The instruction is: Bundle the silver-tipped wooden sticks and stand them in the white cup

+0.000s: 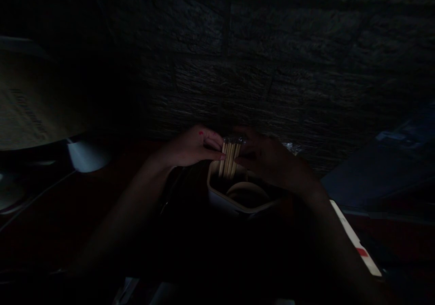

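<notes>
Left hand (193, 147) and right hand (270, 160) meet at a bundle of thin sticks (230, 157), deep in shadow

The thin sticks stand nearly upright, their lower ends inside an open container (222, 201) and fading into its dark interior. Glints of clear wrapping (234, 140) show around their tops. The left hand pinches the bundle's left edge, thumb in front; its other fingers are partly hidden behind. The right thumb lies at the opposite edge, but the remaining right fingers are so dim that I cannot tell whether that hand is gripping.

Nearer the front of the container sits a round piece with a pale curved rim (248, 186); its lower part is lost in the dark. The right hand and forearm cover the container's far right side. Just beyond that hand, something shiny and crinkled (292, 148) peeks out, too small to identify.

Behind everything rises a rough block wall (204, 76). A brown shape with printed lettering (37, 101) is cut off by the left edge, its words unreadable. At right, the forearm partly hides a pale flat strip with a red mark (353, 237).
</notes>
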The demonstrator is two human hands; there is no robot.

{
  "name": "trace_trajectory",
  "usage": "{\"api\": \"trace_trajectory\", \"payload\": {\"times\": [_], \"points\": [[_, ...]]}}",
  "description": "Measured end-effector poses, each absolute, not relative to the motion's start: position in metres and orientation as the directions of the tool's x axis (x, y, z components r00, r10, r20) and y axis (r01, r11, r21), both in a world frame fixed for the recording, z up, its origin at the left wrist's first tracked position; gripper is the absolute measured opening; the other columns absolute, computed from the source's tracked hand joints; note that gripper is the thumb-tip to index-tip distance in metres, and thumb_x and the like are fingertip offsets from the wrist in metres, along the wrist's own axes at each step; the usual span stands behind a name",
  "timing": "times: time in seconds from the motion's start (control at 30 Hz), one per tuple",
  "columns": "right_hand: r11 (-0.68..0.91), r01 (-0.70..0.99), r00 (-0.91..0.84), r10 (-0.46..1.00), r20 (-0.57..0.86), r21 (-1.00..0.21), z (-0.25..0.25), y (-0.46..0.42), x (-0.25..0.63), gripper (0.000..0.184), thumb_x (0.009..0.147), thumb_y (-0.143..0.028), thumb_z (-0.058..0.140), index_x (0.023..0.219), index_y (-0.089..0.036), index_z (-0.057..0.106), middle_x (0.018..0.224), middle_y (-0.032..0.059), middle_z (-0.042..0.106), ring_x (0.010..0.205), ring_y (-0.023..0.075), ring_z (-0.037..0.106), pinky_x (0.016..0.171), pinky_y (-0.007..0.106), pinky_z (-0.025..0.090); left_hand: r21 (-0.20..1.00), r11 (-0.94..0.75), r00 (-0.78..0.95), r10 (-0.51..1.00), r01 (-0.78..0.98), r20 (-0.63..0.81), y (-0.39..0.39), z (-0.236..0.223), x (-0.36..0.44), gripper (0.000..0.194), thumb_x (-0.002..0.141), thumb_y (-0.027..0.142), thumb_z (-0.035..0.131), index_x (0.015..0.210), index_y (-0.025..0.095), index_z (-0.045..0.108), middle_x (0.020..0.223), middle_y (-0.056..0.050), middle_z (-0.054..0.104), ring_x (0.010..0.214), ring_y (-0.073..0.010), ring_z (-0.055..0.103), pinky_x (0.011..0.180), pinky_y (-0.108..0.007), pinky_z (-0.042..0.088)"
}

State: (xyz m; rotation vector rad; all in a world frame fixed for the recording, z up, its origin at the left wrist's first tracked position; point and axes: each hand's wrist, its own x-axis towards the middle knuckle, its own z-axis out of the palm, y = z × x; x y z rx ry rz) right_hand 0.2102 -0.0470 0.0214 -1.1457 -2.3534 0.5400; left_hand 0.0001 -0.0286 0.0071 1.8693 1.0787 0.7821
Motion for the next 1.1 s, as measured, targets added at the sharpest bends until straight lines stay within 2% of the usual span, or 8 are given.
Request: {"api": "trace_trajectory", "payload": {"times": [0.27,0.5,0.57,0.7,0.87,1.1], "points": [[0.555,0.621,-0.533,0.817,0.221,-0.553,0.021,-0.047,0.209,0.06,0.083,-0.014,0.059,0.14,-0.015,0.04,0.094,0.0069,0.074,0.086,0.0207,0.069,0.071,0.029,0.049,0.873,-0.309,0.476,0.873,0.377,0.104,-0.028,0.007,0.0,0.016,0.069,0.021,0.075,0.08,0.012,0.068,0.08,-0.003,0.073,0.074,-0.0152,0.068,0.065,-0.023,0.051],[0.553,0.604,-0.501,0.823,0.267,-0.573,0.019,-0.045,0.212,0.061,0.082,-0.022,0.063,0.139,-0.016,0.041,0.095,0.0079,0.073,0.084,0.0226,0.07,0.071,0.033,0.052,0.897,-0.26,0.476,0.877,0.357,0.065,-0.029,0.009,-0.004,0.023,0.069,0.021,0.075,0.09,0.014,0.07,0.089,-0.005,0.074,0.086,-0.0172,0.069,0.076,-0.026,0.053],[0.574,0.56,-0.483,0.812,0.327,-0.597,0.013,-0.042,0.21,0.063,0.081,-0.027,0.064,0.139,-0.019,0.04,0.102,0.008,0.072,0.085,0.023,0.07,0.074,0.036,0.054,0.897,-0.268,0.471,0.879,0.351,0.078,-0.03,0.011,-0.005,0.024,0.069,0.021,0.075,0.091,0.014,0.07,0.09,-0.005,0.075,0.087,-0.0179,0.07,0.079,-0.029,0.053],[0.62,0.44,-0.47,0.775,0.422,-0.649,0.0,-0.034,0.206,0.062,0.083,-0.032,0.063,0.14,-0.022,0.038,0.115,0.0067,0.069,0.101,0.0227,0.067,0.084,0.037,0.053,0.887,-0.321,0.424,0.891,0.332,0.164,-0.032,0.015,-0.005,0.023,0.07,0.019,0.073,0.092,0.012,0.07,0.093,-0.007,0.075,0.087,-0.0174,0.07,0.082,-0.03,0.054],[0.616,0.428,-0.471,0.777,0.418,-0.662,-0.003,-0.032,0.203,0.063,0.083,-0.03,0.064,0.14,-0.022,0.037,0.112,0.0068,0.07,0.103,0.0227,0.067,0.087,0.038,0.053,0.896,-0.372,0.436,0.867,0.243,0.241,-0.032,0.013,-0.002,0.025,0.071,0.015,0.073,0.095,0.012,0.068,0.095,-0.006,0.074,0.088,-0.0158,0.069,0.085,-0.03,0.054],[0.599,0.473,-0.453,0.795,0.405,-0.647,-0.002,-0.031,0.203,0.059,0.083,-0.03,0.063,0.138,-0.021,0.041,0.11,0.0078,0.07,0.099,0.0241,0.068,0.086,0.04,0.053,0.917,-0.343,0.443,0.868,0.204,0.226,-0.031,0.011,-0.001,0.021,0.069,0.011,0.072,0.089,0.011,0.068,0.086,-0.005,0.074,0.079,-0.0146,0.069,0.076,-0.027,0.054]]}}
